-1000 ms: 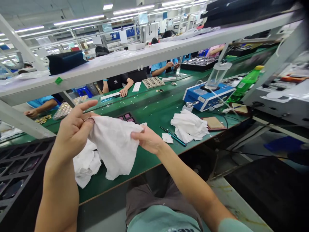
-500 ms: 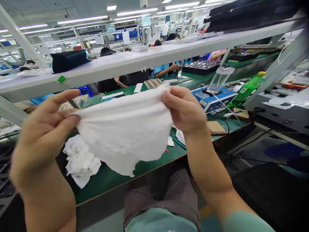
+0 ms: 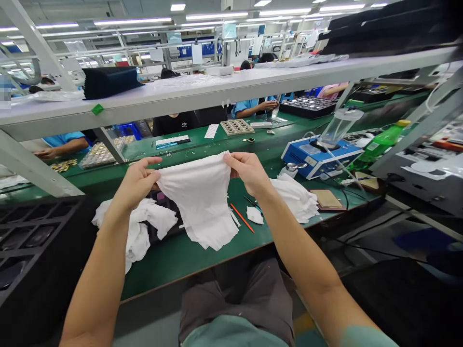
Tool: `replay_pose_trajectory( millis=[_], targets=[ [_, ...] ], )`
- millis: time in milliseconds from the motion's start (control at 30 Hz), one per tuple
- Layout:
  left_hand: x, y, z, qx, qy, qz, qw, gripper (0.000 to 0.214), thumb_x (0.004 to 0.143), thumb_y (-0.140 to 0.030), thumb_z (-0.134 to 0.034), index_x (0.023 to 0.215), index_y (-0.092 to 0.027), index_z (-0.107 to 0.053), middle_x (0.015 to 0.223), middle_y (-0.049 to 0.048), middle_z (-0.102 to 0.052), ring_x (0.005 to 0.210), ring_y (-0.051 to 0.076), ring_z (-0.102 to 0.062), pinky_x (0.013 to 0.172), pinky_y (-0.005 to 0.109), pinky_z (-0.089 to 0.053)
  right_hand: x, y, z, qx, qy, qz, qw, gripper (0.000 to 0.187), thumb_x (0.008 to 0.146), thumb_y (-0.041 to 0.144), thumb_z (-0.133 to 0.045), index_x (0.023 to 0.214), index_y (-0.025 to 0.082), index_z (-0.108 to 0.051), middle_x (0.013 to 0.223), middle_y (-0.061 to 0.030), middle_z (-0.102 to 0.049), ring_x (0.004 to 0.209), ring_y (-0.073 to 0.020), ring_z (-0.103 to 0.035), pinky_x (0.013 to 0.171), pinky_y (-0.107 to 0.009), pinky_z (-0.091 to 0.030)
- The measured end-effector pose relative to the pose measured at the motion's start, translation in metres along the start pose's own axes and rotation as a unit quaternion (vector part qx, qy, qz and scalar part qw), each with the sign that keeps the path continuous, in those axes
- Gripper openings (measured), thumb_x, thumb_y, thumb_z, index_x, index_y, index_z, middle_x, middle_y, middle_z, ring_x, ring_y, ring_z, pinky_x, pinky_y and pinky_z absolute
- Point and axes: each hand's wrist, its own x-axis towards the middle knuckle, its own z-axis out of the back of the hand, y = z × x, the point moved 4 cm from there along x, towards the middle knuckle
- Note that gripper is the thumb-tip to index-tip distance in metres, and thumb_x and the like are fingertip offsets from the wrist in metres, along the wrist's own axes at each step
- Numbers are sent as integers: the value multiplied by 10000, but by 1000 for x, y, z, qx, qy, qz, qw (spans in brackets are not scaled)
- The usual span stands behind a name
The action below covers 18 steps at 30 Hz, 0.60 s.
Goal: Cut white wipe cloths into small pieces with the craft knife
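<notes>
A white cloth point(image 3: 202, 197) hangs spread out above the green bench point(image 3: 188, 255). My left hand point(image 3: 139, 180) pinches its top left corner and my right hand point(image 3: 248, 171) pinches its top right corner, so both are closed on it. The cloth's lower edge reaches down to the bench. Under it lies a dark tray point(image 3: 162, 219), mostly hidden. A crumpled pile of white cloths point(image 3: 139, 226) sits just left of it, below my left forearm.
Another heap of white cloths point(image 3: 296, 197) lies to the right, near an orange pencil point(image 3: 241, 218), a blue machine point(image 3: 320, 156) and a green bottle point(image 3: 381, 141). Black trays point(image 3: 25, 241) stand at left. A white shelf point(image 3: 217, 91) runs overhead. Other people work across the bench.
Both hands have moved away from the camera and down toward the bench with the cloth stretched between them; one second ago it was still bunched in my left hand.
</notes>
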Motion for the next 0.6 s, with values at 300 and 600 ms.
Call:
replay_pose_trajectory(
  millis=[300,600],
  targets=[
    [-2,20,-56,-87,-22,34,995,644,663,-155,-654,1295,-77,-560,623,-13,-661,529,132,-605,549,253,-544,-10,-27,-46,-131,-101,101,981,374,899,421,-617,612,187,-569,583,36,-457,571,-113,-429,564,-262,-337],
    [-24,7,-77,-155,14,1,988,799,722,-186,-617,1487,-66,-418,603,-54,-613,625,142,-630,706,306,-585,-42,-35,-97,-322,-40,223,919,316,931,190,-489,1158,156,-706,902,-90,-660,790,-206,-608,740,-333,-502]
  ],
)
